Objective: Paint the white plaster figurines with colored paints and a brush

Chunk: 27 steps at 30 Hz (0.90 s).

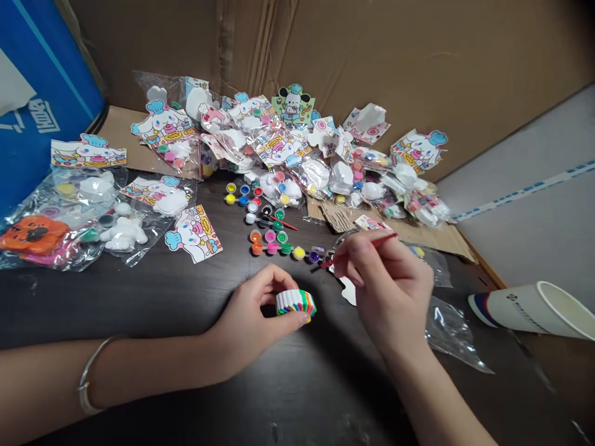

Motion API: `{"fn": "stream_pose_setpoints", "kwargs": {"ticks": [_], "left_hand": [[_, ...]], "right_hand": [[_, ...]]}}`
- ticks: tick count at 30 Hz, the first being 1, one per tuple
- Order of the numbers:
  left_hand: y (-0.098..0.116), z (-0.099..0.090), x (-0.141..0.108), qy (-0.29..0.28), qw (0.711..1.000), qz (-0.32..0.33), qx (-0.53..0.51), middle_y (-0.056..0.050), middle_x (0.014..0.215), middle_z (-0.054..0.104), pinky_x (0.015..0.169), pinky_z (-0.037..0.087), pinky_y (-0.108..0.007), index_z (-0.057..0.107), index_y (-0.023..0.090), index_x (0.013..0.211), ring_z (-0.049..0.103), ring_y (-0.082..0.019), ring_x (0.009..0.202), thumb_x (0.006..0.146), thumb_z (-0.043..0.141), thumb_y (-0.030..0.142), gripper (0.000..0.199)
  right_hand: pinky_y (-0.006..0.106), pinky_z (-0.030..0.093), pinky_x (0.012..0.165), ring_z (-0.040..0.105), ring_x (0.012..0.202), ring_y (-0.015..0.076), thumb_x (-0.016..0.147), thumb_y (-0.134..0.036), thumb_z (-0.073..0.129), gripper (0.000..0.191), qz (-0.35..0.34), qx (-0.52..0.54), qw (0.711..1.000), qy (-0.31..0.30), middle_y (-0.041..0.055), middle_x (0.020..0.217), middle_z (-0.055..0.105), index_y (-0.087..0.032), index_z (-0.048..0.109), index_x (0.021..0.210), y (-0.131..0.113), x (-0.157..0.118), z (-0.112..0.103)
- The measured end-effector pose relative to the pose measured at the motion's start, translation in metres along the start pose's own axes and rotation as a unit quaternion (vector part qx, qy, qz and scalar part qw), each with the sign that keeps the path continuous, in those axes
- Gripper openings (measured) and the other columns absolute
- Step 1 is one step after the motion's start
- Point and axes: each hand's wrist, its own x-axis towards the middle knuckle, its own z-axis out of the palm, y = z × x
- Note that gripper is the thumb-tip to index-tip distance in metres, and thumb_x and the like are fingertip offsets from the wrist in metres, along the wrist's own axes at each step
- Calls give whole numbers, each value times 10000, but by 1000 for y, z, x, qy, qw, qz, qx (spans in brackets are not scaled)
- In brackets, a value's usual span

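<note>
Right hand (388, 288) grip clenched on red paintbrush (383, 241); left hand (251, 316) grip holding rainbow-striped cupcake figure (296, 303).

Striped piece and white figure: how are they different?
The striped piece has many bright colors, but the white figure is plain white. The striped piece is held in the left hand, while the white figure lies on a clear bag. Both are small craft shapes.
</note>
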Motion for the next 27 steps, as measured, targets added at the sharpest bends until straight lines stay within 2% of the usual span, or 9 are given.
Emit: {"fn": "stream_pose_setpoints", "kwargs": {"ticks": [3,6,11,17,27], "left_hand": [[0,0,2,9,1000,-4,7,35,746,557,724,410,-280,506,193,713,537,-127,741,617,644,150,173],[-1,0,4,7,1000,-1,-1,35,749,563,733,423,-282,517,194,721,542,-126,745,624,646,155,167],[-3,0,4,0,1000,4,-5,37,756,581,743,431,-282,526,196,728,555,-122,753,641,654,150,162],[-3,0,5,1,1000,13,-19,52,750,583,730,441,-267,504,199,711,574,-106,738,633,659,123,190],[-2,0,5,2,1000,8,-8,49,758,571,726,452,-262,507,194,716,563,-106,742,634,675,136,196]], "right_hand": [[173,385,408,502,463,57,847,-319,634,212,23,49,998,11,-19,631,588,-184,630,684,1,-15,-9],[168,413,431,500,463,50,858,-294,627,191,24,61,998,4,-22,646,598,-187,642,700,4,-21,-11],[171,434,464,455,441,45,884,-261,591,203,-3,23,1000,-19,-30,592,580,-185,642,703,2,-21,-12],[161,416,435,521,478,61,873,-199,589,199,-26,-22,998,-48,-31,573,578,-180,612,677,-3,-25,-11],[194,409,407,535,465,83,872,-214,592,181,-36,-70,996,-39,-25,566,592,-200,611,692,0,-23,-10]]}}
